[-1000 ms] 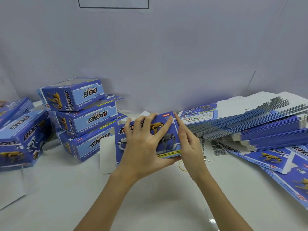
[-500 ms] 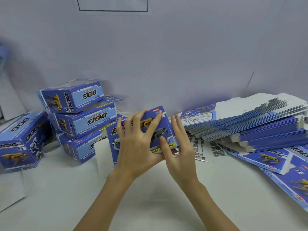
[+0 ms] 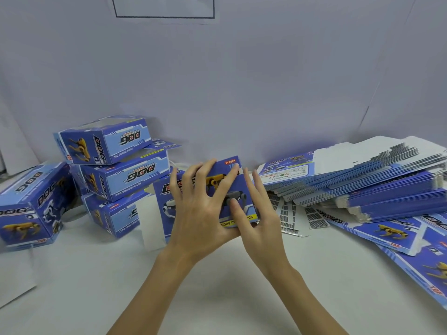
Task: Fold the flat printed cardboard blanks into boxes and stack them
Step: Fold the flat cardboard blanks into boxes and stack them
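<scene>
I hold a blue printed "DOG" box [image 3: 167, 199] upright at the middle of the table, a white flap [image 3: 150, 221] hanging off its left side. My left hand [image 3: 200, 211] lies spread over the box's front face, fingertips near the top edge and thumb hidden. My right hand [image 3: 260, 213] is on the box's right edge, thumb pressed on the front face and fingers up along the side. To the left, three folded boxes [image 3: 125, 175] stand in a leaning stack. A thick pile of flat blanks [image 3: 362, 187] lies to the right.
Another folded box [image 3: 31, 204] lies at the far left. Loose flat blanks [image 3: 391, 233] spread along the right front edge. Barcode sticker sheets [image 3: 287, 213] lie between the held box and the pile. A white wall stands close behind the table.
Both hands have shifted the box slightly left and up. My right thumb has come round onto the front face.
</scene>
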`<state>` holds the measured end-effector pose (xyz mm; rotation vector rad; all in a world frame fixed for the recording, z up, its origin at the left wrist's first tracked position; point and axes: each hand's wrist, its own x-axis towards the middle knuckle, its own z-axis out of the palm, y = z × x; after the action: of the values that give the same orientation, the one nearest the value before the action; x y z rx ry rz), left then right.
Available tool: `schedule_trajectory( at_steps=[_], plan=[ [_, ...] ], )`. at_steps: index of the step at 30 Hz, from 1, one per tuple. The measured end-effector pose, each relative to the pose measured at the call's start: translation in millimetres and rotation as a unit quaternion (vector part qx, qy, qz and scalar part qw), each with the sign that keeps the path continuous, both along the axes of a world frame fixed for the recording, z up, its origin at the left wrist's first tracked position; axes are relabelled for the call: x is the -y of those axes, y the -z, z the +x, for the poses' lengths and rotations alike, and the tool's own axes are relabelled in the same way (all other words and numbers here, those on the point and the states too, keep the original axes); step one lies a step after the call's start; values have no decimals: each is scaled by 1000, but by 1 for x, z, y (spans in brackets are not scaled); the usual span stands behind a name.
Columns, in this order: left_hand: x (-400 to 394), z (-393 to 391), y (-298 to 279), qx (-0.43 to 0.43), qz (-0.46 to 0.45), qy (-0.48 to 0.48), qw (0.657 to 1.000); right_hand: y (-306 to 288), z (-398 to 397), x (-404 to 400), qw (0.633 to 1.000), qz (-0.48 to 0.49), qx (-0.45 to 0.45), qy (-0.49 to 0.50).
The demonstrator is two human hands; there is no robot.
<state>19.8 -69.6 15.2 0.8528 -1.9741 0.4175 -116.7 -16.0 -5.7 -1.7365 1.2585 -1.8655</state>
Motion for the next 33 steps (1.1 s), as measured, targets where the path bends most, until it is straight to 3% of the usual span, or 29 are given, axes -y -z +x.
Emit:
schedule_trajectory(
  at_steps=[3, 5, 7, 9, 11, 14, 17, 20, 23, 26, 29, 33],
  plan=[
    [1, -2, -3, -25, 10, 40, 999, -5, 0, 0, 999, -26, -24, 40],
    [4, 3, -9, -28, 41, 142, 989, -9, -4, -1, 992, -80, -28, 96],
    [9, 12, -12, -51, 110, 268, 956, -12, -14, -1, 985, -123, -18, 123],
    [15, 23, -8, -147, 190, 319, 917, -13, -22, 0, 979, -147, -22, 137],
    [22, 30, -6, -302, 281, 321, 852, -11, -26, 1, 969, -163, -83, 165],
    [24, 30, -13, -461, 455, 288, 705, -7, -20, 2, 922, -186, -274, 198],
    [34, 40, -10, -451, 617, 322, 559, -6, -4, 2, 893, -165, -400, 126],
    [39, 53, -1, -458, 693, 284, 480, -1, 12, -3, 909, -109, -402, 14],
    [46, 52, 10, -479, 654, 279, 515, 2, 22, -6, 965, -57, -248, -57],
    [41, 38, 10, -476, 590, 332, 562, -2, 9, 3, 995, -32, -86, 37],
    [31, 21, 17, -439, 534, 400, 602, -12, -21, 9, 994, 85, 57, 38],
    [22, 7, 26, -342, 523, 434, 649, -12, -50, 6, 982, 121, 124, -73]
  ],
)
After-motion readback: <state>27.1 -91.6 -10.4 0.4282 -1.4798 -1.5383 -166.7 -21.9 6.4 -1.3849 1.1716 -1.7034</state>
